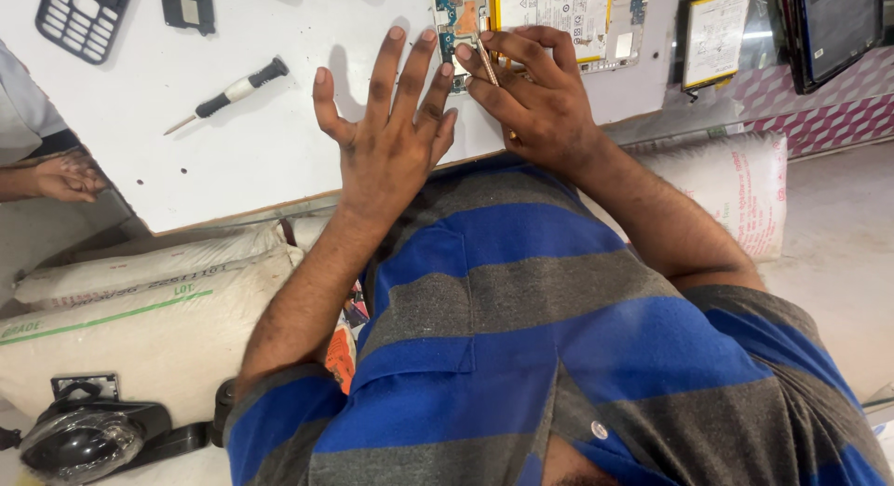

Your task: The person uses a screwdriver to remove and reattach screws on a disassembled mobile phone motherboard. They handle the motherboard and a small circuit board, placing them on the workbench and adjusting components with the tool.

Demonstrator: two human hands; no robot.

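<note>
The opened phone [521, 11] at 12 o'clock is cut off by the top edge, so only its blue circuit board and pale, label-covered battery show; the right hand [540, 100] covers its lower part. That hand's fingers are pinched shut around a thin, brass-coloured tool [487, 65], whose tip rests on the board, though the exact contact spot is hard to make out. The left hand [391, 137] lies just beside it at 11 o'clock, fingers spread wide and flat, holding nothing, its little finger touching the right hand. Both rest on a smooth white desk [233, 160] with a bare wooden edge. At 10 o'clock lies a small screwdriver [228, 95] with a black-and-white handle and slim metal shaft, well apart from the hands. A dark keypad frame [82, 16] is cropped at the top left corner. Another person's hand [60, 177] enters at 9 o'clock. Woven plastic sacks [140, 300] sit below the desk, partly hidden by the striped blue-and-grey shirt [549, 337].
</note>
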